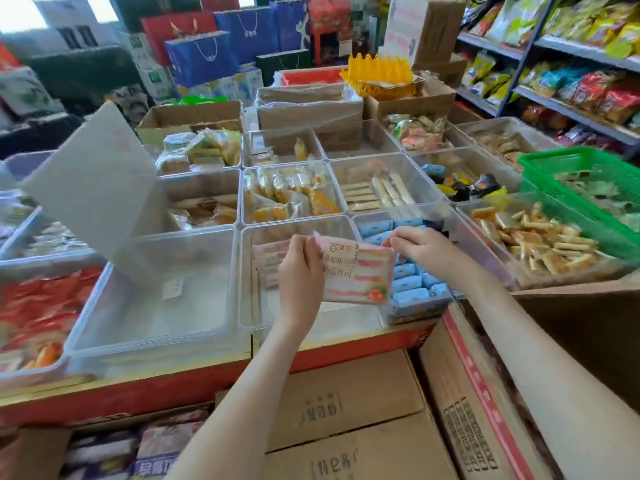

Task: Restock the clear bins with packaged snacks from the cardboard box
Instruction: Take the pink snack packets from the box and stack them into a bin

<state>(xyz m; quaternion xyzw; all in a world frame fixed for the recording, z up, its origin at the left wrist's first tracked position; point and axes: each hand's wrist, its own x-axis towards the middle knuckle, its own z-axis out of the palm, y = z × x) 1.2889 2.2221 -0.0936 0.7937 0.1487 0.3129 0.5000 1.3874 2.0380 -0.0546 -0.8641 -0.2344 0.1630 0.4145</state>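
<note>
**Pink snack pack held over the front bin**

I have the pink snack pack (360,275) in both hands, just above the clear bin (241,278) at the front of the table (207,379). The left hand (301,271) has its grip closed round the pack's left edge, with the fingers curled over it. The right hand (415,245) pinches the upper right corner between thumb and fingertips. A few matching packs (270,261) already lie at the bin's far left side.

To do this step well, I would lower the pack flat beside those, face up and lined up with them. I would let go only once it rests on the bin's floor, and keep it out of the bin of blue packs (412,282) just to the right.

The wrapper bears dark Chinese print down its left half and a strawberry picture at the lower right corner. I cannot make the characters out for certain. The cardboard box (346,386) below the table edge has stamped characters, too blurred to read.
</note>
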